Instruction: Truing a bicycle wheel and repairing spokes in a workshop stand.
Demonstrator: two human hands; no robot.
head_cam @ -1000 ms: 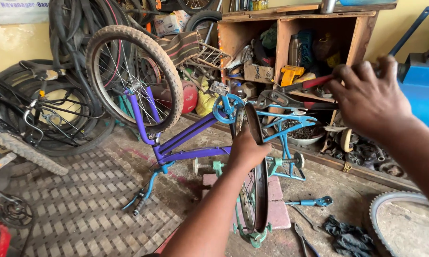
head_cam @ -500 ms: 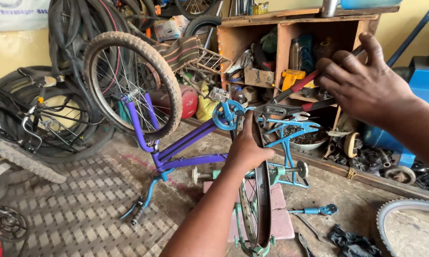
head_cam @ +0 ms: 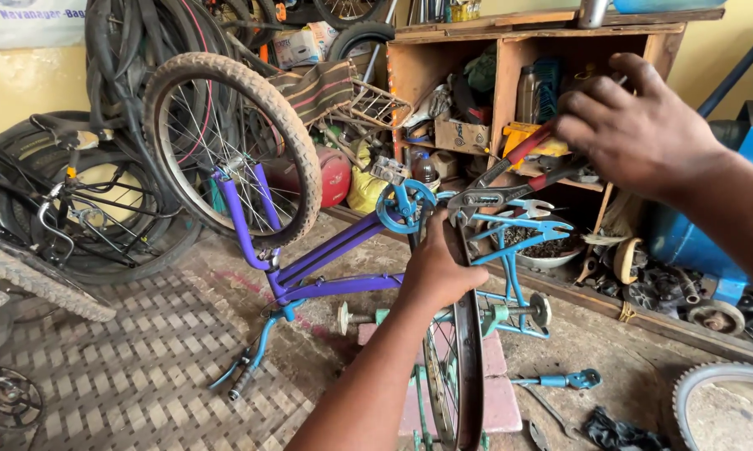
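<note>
Right hand [head_cam: 635, 125] has shifted left with the red-handled pliers [head_cam: 510, 179], fingers closed round the handles, jaws at the wheel top. Left hand [head_cam: 435, 271] clamps the rear wheel [head_cam: 464, 367] of the upturned purple bike [head_cam: 335, 259].

The left hand [head_cam: 439, 271] grips the bare rear wheel [head_cam: 462, 351] of an upturned purple bicycle [head_cam: 326, 259]. At two o'clock, the right hand [head_cam: 635, 125] holds red-handled pliers [head_cam: 510, 179] against the blue frame [head_cam: 518, 230]
</note>
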